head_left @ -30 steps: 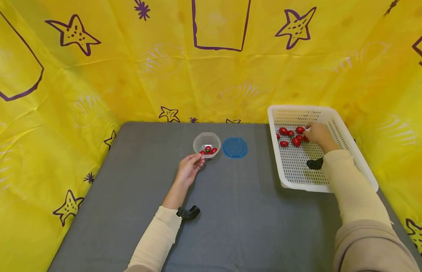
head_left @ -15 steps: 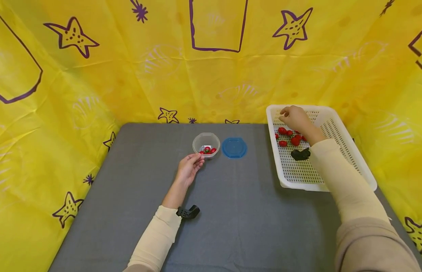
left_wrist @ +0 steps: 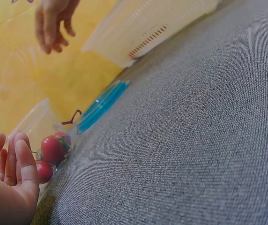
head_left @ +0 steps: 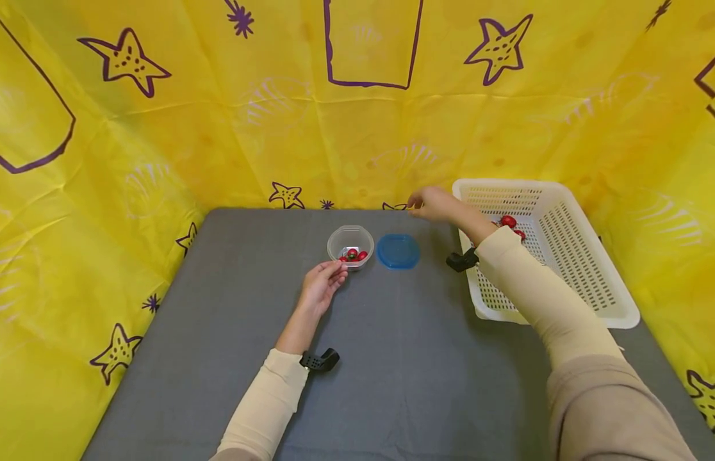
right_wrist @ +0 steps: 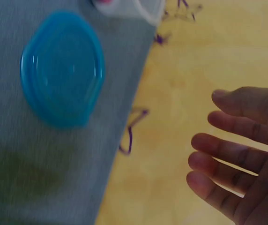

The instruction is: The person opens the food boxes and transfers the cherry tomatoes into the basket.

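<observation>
My left hand pinches the near rim of a clear plastic container on the table. Several small red tomatoes lie inside the container. My right hand hovers above the table's far edge, behind the blue lid. In the right wrist view its fingers are spread and loosely bent, with nothing between them. The lid lies flat just right of the container. More red tomatoes sit in the white basket, partly hidden by my right forearm.
The basket, with slotted walls, stands at the back right of the grey cloth-covered table. A yellow patterned curtain rises behind the table and at both sides. A black wrist device overhangs the basket's left rim.
My right hand has risen out of the basket and moved left, past its left rim, to behind the blue lid. My left hand and the container have stayed in place.
</observation>
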The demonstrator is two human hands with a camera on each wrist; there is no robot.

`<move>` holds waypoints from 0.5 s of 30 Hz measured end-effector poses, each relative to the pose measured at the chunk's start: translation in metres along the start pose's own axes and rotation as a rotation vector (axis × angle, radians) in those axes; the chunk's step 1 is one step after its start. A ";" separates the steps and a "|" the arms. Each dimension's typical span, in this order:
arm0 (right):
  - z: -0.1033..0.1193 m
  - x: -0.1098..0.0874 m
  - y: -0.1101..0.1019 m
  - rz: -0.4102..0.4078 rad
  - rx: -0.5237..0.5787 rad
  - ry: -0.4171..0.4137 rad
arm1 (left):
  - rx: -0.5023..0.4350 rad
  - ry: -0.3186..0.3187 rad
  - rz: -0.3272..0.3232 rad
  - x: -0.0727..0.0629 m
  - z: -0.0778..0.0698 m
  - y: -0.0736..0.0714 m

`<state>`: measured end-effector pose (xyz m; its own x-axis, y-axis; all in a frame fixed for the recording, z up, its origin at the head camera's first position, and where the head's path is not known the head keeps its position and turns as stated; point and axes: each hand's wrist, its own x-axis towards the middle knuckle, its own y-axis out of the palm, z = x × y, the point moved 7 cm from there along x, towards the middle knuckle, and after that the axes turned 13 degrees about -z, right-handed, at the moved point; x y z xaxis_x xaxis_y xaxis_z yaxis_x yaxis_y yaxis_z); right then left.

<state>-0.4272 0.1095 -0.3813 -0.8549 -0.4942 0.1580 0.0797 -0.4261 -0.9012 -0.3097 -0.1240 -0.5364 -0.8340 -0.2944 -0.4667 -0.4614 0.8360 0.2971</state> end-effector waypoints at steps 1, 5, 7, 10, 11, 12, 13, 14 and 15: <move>0.006 0.002 0.004 0.016 0.004 -0.015 | -0.001 -0.001 0.000 0.000 0.000 0.000; 0.023 0.009 0.019 0.058 0.011 -0.040 | -0.004 -0.002 0.007 0.000 0.000 0.003; 0.031 0.012 0.025 0.073 0.007 -0.041 | -0.002 0.002 0.014 0.000 -0.001 0.004; 0.043 0.017 0.035 0.094 -0.001 -0.069 | -0.001 0.002 0.021 0.000 -0.001 0.005; 0.048 0.018 0.039 0.101 0.001 -0.080 | 0.000 0.001 0.022 0.000 -0.001 0.005; 0.052 0.019 0.042 0.107 0.003 -0.090 | 0.000 0.000 0.023 0.000 0.000 0.005; 0.057 0.019 0.046 0.114 0.009 -0.099 | -0.002 -0.004 0.024 0.000 0.000 0.005; 0.061 0.020 0.049 0.120 0.017 -0.106 | -0.002 -0.006 0.025 0.000 0.000 0.006; 0.065 0.021 0.053 0.124 0.020 -0.115 | -0.003 -0.008 0.027 0.000 0.001 0.006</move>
<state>-0.4078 0.0272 -0.3996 -0.7733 -0.6273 0.0923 0.1925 -0.3710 -0.9085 -0.3122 -0.1183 -0.5349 -0.8436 -0.2685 -0.4650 -0.4399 0.8422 0.3117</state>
